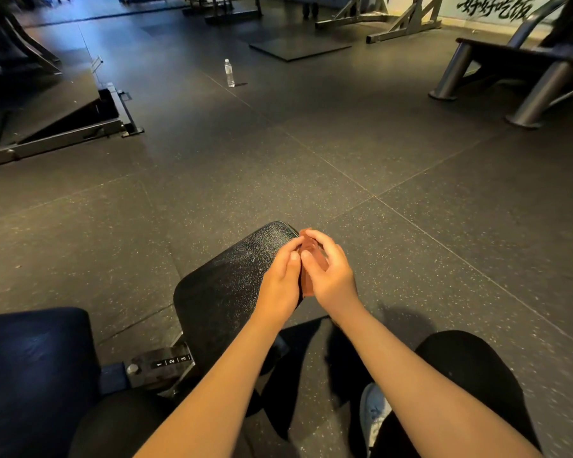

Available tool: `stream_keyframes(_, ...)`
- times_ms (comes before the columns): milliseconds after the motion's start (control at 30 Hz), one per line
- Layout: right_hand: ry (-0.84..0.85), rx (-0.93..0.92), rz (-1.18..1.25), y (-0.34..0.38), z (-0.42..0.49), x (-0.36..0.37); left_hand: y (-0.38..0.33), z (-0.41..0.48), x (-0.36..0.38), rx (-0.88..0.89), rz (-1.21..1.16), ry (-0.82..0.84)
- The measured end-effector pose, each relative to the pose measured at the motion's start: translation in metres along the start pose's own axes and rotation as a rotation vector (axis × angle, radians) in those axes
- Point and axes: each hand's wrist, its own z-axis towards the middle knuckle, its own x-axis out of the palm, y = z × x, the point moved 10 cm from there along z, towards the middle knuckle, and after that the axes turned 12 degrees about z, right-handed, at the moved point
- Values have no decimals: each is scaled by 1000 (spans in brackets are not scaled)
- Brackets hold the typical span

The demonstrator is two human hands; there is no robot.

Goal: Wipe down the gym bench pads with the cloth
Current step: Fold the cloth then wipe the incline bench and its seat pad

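Though small, bench [224, 285] numerals [172, 361] 1-3.

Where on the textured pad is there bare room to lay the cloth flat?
The textured pad is bare from its left edge across its middle, up to the left forearm. Crowded: its right edge, where the cloth is held bunched. Floor beyond lies bare.
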Motion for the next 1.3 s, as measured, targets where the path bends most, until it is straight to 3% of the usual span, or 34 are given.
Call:
stream_keyframes(133, -147, -158, -212, 15, 2, -20, 23, 13, -10, 44, 308, -125)
stream_keyframes(333, 111, -195, -373, -28, 6, 14, 42, 12, -14, 53, 517, -206)
stream_keyframes(467, 157, -234, -425, -37, 31, 25, 33, 27, -19, 3, 517, -205)
stream_keyframes(733, 377, -34, -705, -46, 86, 73, 47, 32, -27, 1, 372, -282)
stream_keyframes(800, 370, -97, -764, -42, 70, 70, 50, 31, -31, -16, 322, -313)
stream_keyframes(933, 196, -307, -777, -15, 22, 48, 52, 27, -31, -23, 315, -307)
stream_keyframes(1100, 244, -389, -816, -14, 13, 56, 57, 26, -31, 13, 294, -297)
stream_keyframes(1167, 252, -363, -793, -16, 36, 58, 55, 27, -30, 38, 301, -285)
stream_keyframes(1233, 279, -213, -817, -29, 59, 63, 53, 28, -30, 22, 303, -278)
stream_keyframes(1300, 268, -221, -879, -31, 54, 67, 52, 23, -34, 21, 269, -273)
